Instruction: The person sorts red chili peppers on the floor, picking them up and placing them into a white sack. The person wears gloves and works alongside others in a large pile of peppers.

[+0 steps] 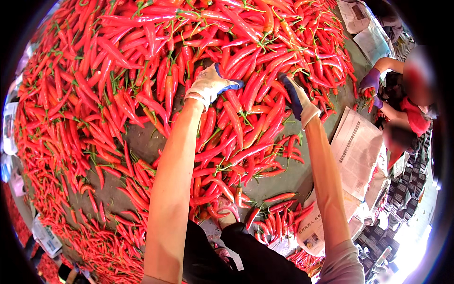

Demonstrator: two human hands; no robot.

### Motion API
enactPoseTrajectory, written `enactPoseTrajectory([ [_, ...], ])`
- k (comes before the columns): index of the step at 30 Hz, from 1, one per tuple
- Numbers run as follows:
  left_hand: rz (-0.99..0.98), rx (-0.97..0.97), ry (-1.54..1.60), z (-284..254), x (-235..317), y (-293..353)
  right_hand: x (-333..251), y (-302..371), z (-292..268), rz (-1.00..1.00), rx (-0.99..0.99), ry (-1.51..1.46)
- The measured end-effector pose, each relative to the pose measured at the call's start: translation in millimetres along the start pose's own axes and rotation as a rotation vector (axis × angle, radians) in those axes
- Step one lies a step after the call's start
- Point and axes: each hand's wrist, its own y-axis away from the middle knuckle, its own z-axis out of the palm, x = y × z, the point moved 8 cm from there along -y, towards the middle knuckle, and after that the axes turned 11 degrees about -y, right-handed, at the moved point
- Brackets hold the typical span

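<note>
1. Holding both forearms out, you are working over long, glossy, tapering red chilli peppers with green stems [165, 85], which are lying in a broad heap on a dark grey flat surface [302, 177], left of a pale, printed paper newspaper sheet [357, 146].
2. Your left hand [208, 86], wearing a white glove with a blue coating, is resting in the heap, well apart from the newspaper sheet. Its thumb is standing apart, but the other fingertips are hiding, so I cannot tell whether they are gripping anything.
3. Your right hand [298, 97], wearing a matching glove, is sitting beyond the newspaper sheet and to its left. Its visible fingers are lying close together; I cannot tell whether they are clamping a pepper.
4. Between your hands, a thick band of peppers is lying left of the newspaper sheet, stems pointing many ways.
5. Each pepper is probably weighing little, with firm, slippery skin and a snappable stem, so you are best cupping a bunch from both sides around the pods, neither pinching tips nor pulling stems.
6. Beyond the newspaper sheet and to its right, a co-worker's purple-gloved hand [370, 81] is staying close to several peppers.
</note>
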Motion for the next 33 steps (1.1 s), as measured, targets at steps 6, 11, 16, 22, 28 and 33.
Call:
enactPoseTrajectory([
  [6, 0.012, -0.22, 0.132, 11.0, -14.3, 14.3, 37.6, -6.1, 30.3, 0.205, -0.015, -0.198],
  [11, 0.036, -0.299, 0.117, 24.3, -8.5, 38.8, 42.3, 15.6, 36.1, 0.444, -0.122, -0.433],
  [16, -0.016, -0.251, 0.081, 45.5, -56.5, 74.0, 43.4, 44.7, 82.5, 0.374, -0.26, -0.34],
  [22, -0.023, -0.095, 0.248, 36.0, -103.5, 134.9, 34.9, 92.7, 156.1, 0.472, -0.229, -0.417],
  [28, -0.105, -0.009, 0.215, 27.7, -168.2, 176.9, 39.2, 116.0, 204.2, 0.324, -0.322, -0.199],
  [33, -0.151, -0.16, 0.456, 35.6, -124.8, 274.9, 89.1, 170.2, 202.3, 0.568, -0.409, 0.07],
])
